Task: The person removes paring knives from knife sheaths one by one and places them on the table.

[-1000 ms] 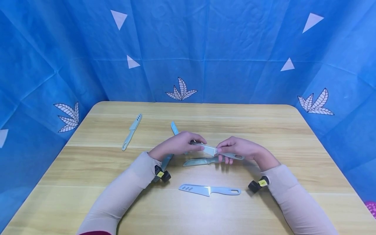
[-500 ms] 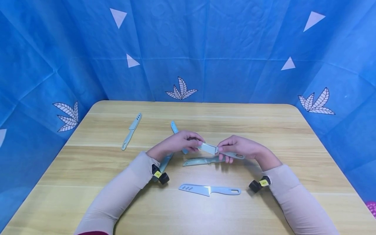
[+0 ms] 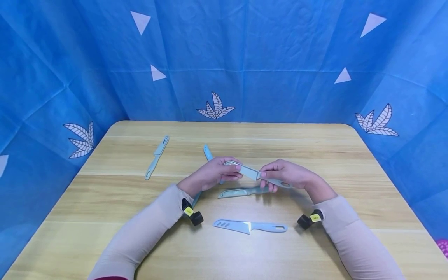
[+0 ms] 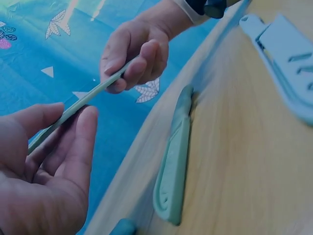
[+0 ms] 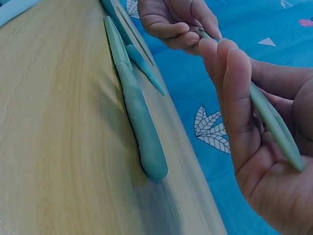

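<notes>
A pale green sheathed knife is held level above the table between both hands. My left hand pinches the sheath near its rounded tip, thumb on the near face and fingers behind. My right hand grips the handle just behind the sheath's mouth, and the handle's slotted end sticks out past the fingers. In the left wrist view the held knife shows edge-on. Just below the hands lies another green sheathed knife, its handle end partly covered by the right fingers in the head view.
A light blue knife lies nearer the front of the wooden table. Another knife lies at the back left. One more blue knife is partly hidden behind the left hand. A blue curtain hangs behind the table.
My left hand has shifted its fingers on the sheath, so the rounded tip now shows above the thumb. The held knife has turned slightly; the right hand has kept its grip.
</notes>
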The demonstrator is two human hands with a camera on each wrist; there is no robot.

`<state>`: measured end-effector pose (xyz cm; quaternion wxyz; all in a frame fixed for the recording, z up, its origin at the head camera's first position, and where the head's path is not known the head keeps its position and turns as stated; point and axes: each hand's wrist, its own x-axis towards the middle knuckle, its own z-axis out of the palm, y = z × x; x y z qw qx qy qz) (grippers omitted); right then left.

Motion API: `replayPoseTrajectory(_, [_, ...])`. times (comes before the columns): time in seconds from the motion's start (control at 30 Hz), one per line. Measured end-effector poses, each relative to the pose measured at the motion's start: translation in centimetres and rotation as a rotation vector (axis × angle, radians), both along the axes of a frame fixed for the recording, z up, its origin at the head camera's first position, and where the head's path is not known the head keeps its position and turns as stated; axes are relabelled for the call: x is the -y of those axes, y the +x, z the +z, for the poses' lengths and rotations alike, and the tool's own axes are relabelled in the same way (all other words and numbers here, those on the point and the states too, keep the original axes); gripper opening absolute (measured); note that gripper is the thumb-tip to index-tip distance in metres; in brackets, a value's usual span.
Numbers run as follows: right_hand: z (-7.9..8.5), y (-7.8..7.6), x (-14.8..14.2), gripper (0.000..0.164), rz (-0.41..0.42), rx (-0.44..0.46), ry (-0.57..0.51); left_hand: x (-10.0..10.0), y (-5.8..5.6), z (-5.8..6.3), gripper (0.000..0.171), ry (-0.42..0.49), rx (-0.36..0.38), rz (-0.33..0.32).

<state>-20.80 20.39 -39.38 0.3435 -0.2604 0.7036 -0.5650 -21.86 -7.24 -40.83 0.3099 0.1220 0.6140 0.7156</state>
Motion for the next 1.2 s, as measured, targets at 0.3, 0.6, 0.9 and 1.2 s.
replayPoseTrajectory(0.3, [0.1, 0.1, 0.1, 0.038, -0.002, 0.016, -0.026, -0.6, 0.8, -0.2, 0.026, 0.172, 0.135, 0.067])
replayPoseTrajectory(0.6, [0.1, 0.2, 0.1, 0.037, -0.012, 0.007, -0.015, -0.7, 1.1, -0.1, 0.033, 0.225, 0.202, 0.07])
replayPoseTrajectory(0.9, [0.3, 0.4, 0.1, 0.035, -0.023, 0.019, 0.011, -0.4, 0.7, 0.0, 0.034, 0.184, 0.161, 0.032])
replayPoseTrajectory(1.2, [0.5, 0.4, 0.3, 0.034, -0.006, 0.015, 0.025, 0.1, 0.2, -0.4, 0.034, 0.153, 0.093, -0.019])
